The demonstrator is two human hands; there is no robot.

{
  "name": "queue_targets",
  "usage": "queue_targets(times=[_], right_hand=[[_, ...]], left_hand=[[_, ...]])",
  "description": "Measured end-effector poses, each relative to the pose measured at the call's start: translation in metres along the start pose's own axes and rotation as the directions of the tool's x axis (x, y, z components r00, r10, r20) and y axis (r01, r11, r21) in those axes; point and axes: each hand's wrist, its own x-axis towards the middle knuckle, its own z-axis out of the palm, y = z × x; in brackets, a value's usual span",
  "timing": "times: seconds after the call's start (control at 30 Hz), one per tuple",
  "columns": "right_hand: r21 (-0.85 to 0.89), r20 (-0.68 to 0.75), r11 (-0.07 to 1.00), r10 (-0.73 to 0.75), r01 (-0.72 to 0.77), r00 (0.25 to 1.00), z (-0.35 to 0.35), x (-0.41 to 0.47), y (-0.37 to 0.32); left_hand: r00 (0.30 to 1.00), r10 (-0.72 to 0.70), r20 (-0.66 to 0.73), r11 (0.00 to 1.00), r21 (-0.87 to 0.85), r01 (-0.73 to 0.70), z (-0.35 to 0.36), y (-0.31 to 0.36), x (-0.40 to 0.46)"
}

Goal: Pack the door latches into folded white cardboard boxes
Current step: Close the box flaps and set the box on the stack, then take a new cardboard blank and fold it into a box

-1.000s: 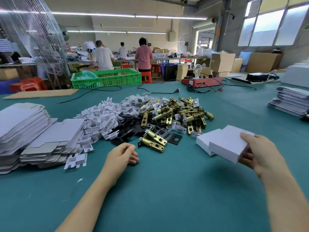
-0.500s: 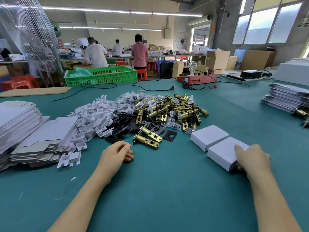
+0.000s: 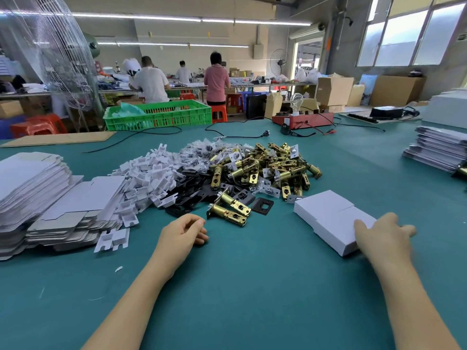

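Note:
Two closed white cardboard boxes lie side by side on the green table (image 3: 252, 286), the far box (image 3: 319, 204) touching the near box (image 3: 333, 229). My right hand (image 3: 382, 237) rests on the near box's front corner with fingers spread. My left hand (image 3: 180, 233) lies on the table, loosely curled and holding nothing, just in front of two loose brass door latches (image 3: 231, 209). Behind them is a big heap of brass latches (image 3: 267, 168).
A pile of white plastic inserts (image 3: 149, 173) and black strike plates (image 3: 264, 205) sit beside the latches. Stacks of flat white box blanks (image 3: 32, 188) fill the left; another stack (image 3: 437, 152) lies far right. A green crate (image 3: 159, 116) and cables are at the back.
My right hand brought the box it held down onto the table and slid it against the other box. My left hand stayed where it was.

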Motion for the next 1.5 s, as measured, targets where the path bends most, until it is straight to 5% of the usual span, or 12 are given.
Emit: queue_targets(times=[0.17, 0.3, 0.43, 0.53, 0.67, 0.77, 0.87, 1.07, 1.23, 1.37, 1.5], right_hand=[[0.009, -0.333, 0.935, -0.333, 0.356, 0.882, 0.015, -0.036, -0.031], [0.072, 0.023, 0.744, -0.667, 0.665, 0.744, 0.061, -0.078, -0.052], [0.036, 0.315, 0.675, -0.708, 0.737, 0.633, 0.096, -0.086, -0.056], [0.034, 0.331, 0.714, -0.668, 0.699, 0.666, 0.111, -0.082, -0.073], [0.107, 0.279, 0.887, -0.46, 0.449, 0.843, 0.124, -0.071, -0.085], [0.24, 0.301, 0.906, -0.412, 0.349, 0.86, 0.126, -0.063, -0.079], [0.277, 0.326, 0.9, -0.419, 0.337, 0.847, 0.126, -0.061, -0.08], [0.374, 0.311, 0.884, -0.405, 0.28, 0.86, 0.124, -0.063, -0.083], [0.375, 0.323, 0.886, -0.4, 0.273, 0.858, 0.124, -0.063, -0.084], [0.381, 0.342, 0.889, -0.391, 0.254, 0.855, 0.125, -0.062, -0.083], [0.372, 0.339, 0.892, -0.388, 0.256, 0.857, 0.124, -0.061, -0.083]], left_hand=[[1.0, -0.015, -0.001, 1.0, -0.017, 0.015, -0.001, 0.002, 0.001], [1.0, -0.018, 0.005, 1.0, -0.015, 0.018, -0.001, 0.005, 0.0], [1.0, -0.012, 0.007, 1.0, 0.0, 0.012, -0.001, 0.005, -0.001], [1.0, -0.016, 0.007, 1.0, -0.002, 0.016, -0.002, 0.005, 0.0], [1.0, -0.013, 0.0, 1.0, 0.003, 0.013, 0.0, 0.005, 0.0], [0.995, 0.002, -0.095, 0.999, -0.035, -0.006, 0.001, 0.007, -0.001], [0.942, 0.158, -0.294, 0.974, 0.205, -0.099, -0.008, 0.013, -0.002], [0.744, 0.246, -0.622, 0.846, 0.513, 0.149, -0.075, 0.034, 0.014], [0.87, 0.063, -0.488, 0.523, 0.759, 0.388, -0.122, 0.018, 0.042], [0.917, -0.088, -0.39, 0.236, 0.886, 0.399, -0.141, -0.005, 0.047], [0.924, 0.022, -0.382, 0.162, 0.913, 0.374, -0.142, -0.006, 0.046]])
